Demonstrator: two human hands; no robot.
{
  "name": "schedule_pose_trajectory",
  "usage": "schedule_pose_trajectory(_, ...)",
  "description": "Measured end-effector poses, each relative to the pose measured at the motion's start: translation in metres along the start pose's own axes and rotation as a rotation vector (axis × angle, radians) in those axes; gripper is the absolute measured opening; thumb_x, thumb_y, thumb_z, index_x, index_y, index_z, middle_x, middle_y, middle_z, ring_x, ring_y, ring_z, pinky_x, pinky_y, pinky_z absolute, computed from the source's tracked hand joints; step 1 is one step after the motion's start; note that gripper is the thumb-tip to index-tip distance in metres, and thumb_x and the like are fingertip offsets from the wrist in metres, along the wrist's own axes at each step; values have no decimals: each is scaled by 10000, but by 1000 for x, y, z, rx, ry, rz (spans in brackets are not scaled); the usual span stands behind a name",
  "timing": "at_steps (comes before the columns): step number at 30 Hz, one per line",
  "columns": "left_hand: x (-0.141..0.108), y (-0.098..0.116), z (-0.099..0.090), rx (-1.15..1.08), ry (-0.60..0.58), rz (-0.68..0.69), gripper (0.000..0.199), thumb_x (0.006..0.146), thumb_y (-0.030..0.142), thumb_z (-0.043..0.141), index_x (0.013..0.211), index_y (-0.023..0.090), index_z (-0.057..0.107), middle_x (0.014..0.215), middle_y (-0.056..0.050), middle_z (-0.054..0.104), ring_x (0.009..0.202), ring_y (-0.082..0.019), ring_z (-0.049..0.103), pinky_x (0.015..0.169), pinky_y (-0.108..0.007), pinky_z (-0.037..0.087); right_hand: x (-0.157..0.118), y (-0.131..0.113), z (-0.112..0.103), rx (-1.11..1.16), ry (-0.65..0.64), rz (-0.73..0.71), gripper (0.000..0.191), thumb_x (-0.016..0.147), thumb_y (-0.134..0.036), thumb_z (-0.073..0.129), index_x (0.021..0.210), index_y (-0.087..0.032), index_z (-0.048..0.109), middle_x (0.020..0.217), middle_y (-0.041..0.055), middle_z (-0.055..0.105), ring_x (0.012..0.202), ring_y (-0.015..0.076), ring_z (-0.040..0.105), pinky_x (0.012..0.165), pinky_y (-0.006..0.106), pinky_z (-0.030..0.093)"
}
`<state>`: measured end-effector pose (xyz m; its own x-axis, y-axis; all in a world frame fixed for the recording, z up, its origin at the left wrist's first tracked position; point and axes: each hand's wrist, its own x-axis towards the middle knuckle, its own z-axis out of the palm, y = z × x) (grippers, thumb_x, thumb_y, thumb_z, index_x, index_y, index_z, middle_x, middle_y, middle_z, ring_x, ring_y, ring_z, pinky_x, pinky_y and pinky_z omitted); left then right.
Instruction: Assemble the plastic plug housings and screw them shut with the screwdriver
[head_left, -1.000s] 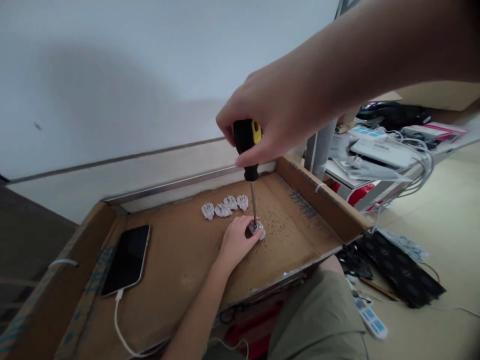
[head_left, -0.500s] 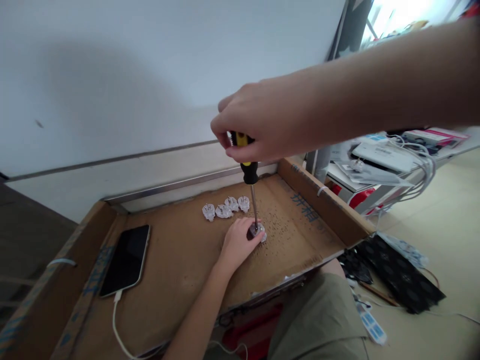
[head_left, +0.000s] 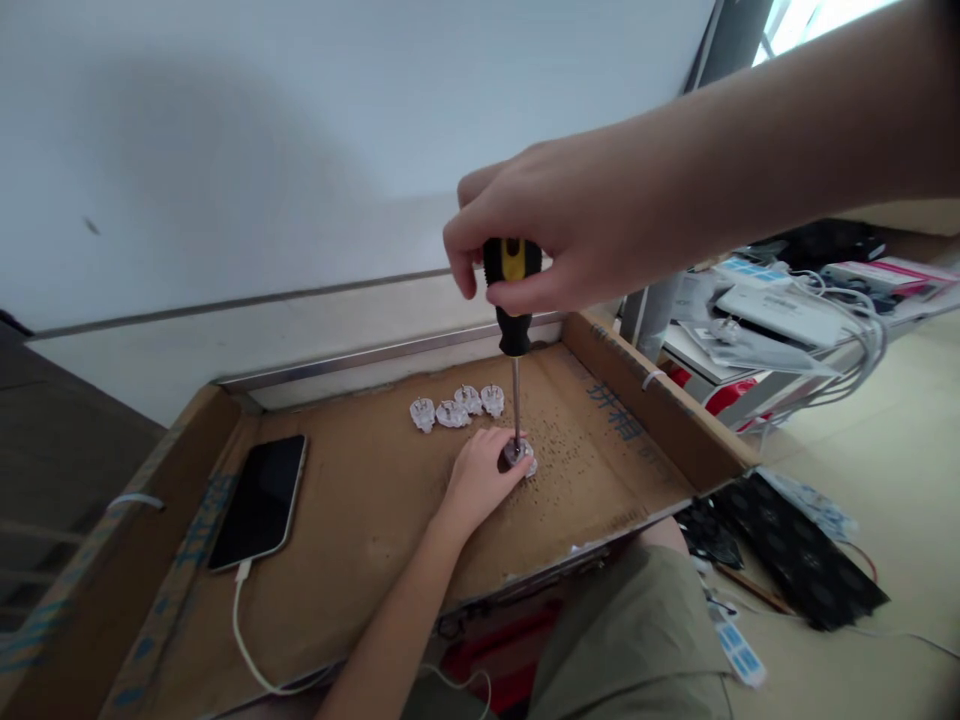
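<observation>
My right hand (head_left: 570, 225) grips the black-and-yellow handle of a screwdriver (head_left: 514, 310), held upright. Its metal shaft runs down to a small clear plastic plug part (head_left: 521, 457) on the cardboard tray (head_left: 360, 510). My left hand (head_left: 480, 478) pins that part to the tray floor with its fingertips. Just behind it, several more clear plug parts (head_left: 457, 408) lie in a short row. Many tiny dark screws (head_left: 581, 445) are scattered over the cardboard to the right of my left hand.
A black phone (head_left: 259, 500) lies face up at the tray's left with a white cable (head_left: 247, 640) plugged in. Right of the tray stand a shelf with papers and white cables (head_left: 780, 320), and a black sheet (head_left: 795, 550) lies on the floor. My knee (head_left: 637, 630) is under the tray's front edge.
My right hand has shifted its grip around the screwdriver handle, so the yellow stripe shows again. The view has drifted slightly. My left hand stays on the plug part.
</observation>
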<state>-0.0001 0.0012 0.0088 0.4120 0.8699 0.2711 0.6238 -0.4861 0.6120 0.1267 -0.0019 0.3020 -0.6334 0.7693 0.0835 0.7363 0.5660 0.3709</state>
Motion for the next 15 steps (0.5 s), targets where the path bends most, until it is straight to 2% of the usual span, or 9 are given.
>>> schedule_pose_trajectory(3, 0, 0, 0, -2, -3, -1, 250, 809, 308, 604, 1042, 217, 592, 989, -18, 635, 932, -204, 549, 853, -349, 430, -1, 4, 3, 69, 16, -25, 439, 740, -402, 566, 1172, -349, 508, 1084, -88, 512, 724, 60, 481, 595, 222, 400)
schedule_pose_trajectory(5, 0, -1, 0, -1, -4, 0, 256, 814, 319, 599, 1049, 217, 593, 996, -20, 635, 933, -204, 550, 854, -350, 433, -2, 5, 4, 49, 55, -37, 412, 759, -448, 536, 1156, -339, 515, 1090, -82, 521, 715, 61, 475, 569, 219, 375)
schedule_pose_trajectory(7, 1, -2, 0, 5, -3, 4, 247, 833, 329, 574, 1050, 213, 595, 1007, -27, 637, 944, -206, 549, 866, -354, 431, -2, 5, 2, 15, 41, -23, 396, 776, -423, 516, 1168, -386, 468, 1074, -100, 527, 671, 61, 478, 561, 234, 359)
schedule_pose_trajectory(10, 2, -3, 1, 4, 0, 22, 227, 870, 327, 521, 1047, 209, 600, 1022, -33, 640, 956, -203, 551, 884, -356, 427, -4, 4, 0, -90, -62, 70, 563, 745, -477, 566, 1254, -423, 331, 917, -89, 548, 597, 79, 497, 594, 269, 384)
schedule_pose_trajectory(13, 2, -3, 1, -19, 6, 23, 207, 868, 306, 529, 1038, 214, 603, 1039, -28, 639, 970, -197, 556, 884, -346, 432, -4, 6, -1, -223, -69, 163, 530, 768, -604, 504, 1210, -317, 444, 720, -44, 520, 631, 123, 538, 645, 299, 402)
schedule_pose_trajectory(15, 1, -3, 1, -37, 15, 9, 203, 855, 296, 549, 1035, 219, 605, 1043, -27, 635, 982, -196, 561, 885, -340, 440, -5, 9, -1, -186, -83, 178, 490, 766, -556, 537, 1189, -315, 485, 683, -57, 519, 599, 109, 532, 640, 290, 398)
